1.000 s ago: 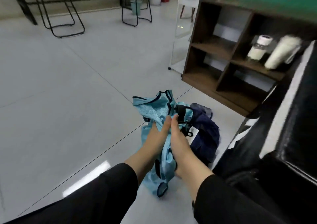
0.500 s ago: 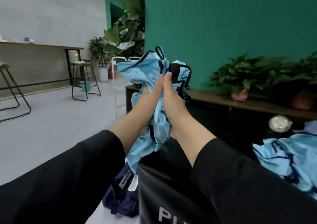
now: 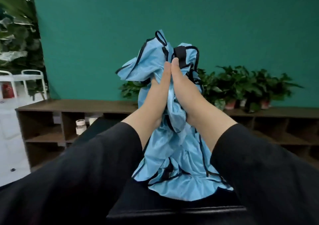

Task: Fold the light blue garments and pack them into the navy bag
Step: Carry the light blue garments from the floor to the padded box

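Both hands, left (image 3: 156, 93) and right (image 3: 187, 90), grip 1 bunched light blue garment (image 3: 174, 157) at the centre of the frame, thumbs pressed side by side. Held high like this, the cloth hangs free, its hem drooping onto the black tabletop (image 3: 172, 212) at the lower centre, probably so it can be shaken out for folding. The navy bag is not in view. No writing or label can be read.
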